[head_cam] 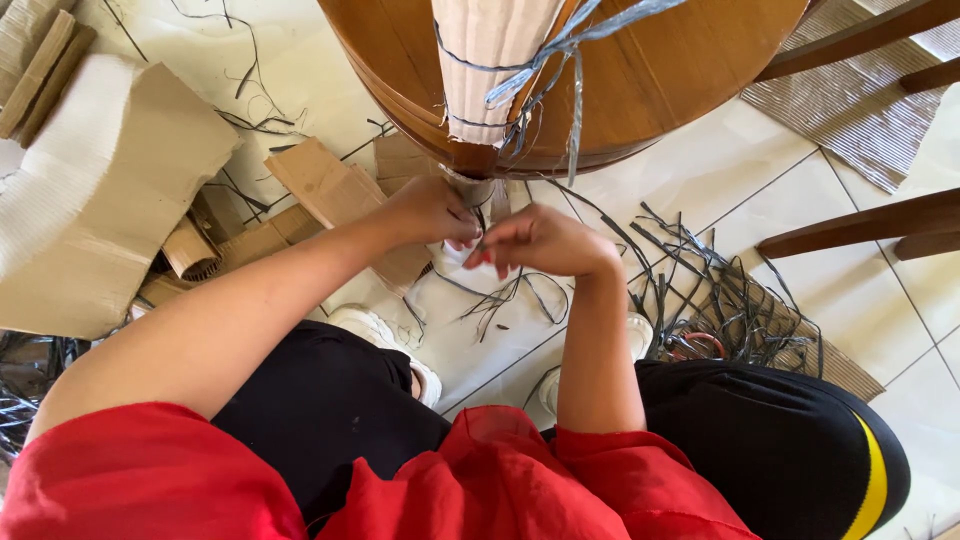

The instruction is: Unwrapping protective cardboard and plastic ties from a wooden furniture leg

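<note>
My left hand [425, 212] and my right hand [540, 240] meet just below the edge of a round wooden table [660, 70]. Both pinch thin dark strands [484, 222] between their fingertips, close to the lower end of a pale ribbed cardboard roll [490, 60]. Grey strips [565, 45] are wound and tied around that roll, which leans over the table edge. A small grey tube end [470, 187] shows under the roll, right above my fingers.
Sheets and scraps of corrugated cardboard [110, 190] lie on the tiled floor at left. A tangle of dark strips [730, 300] spreads at right near a woven mat [860, 110]. Wooden chair legs [860, 225] cross the right side. My knees fill the lower frame.
</note>
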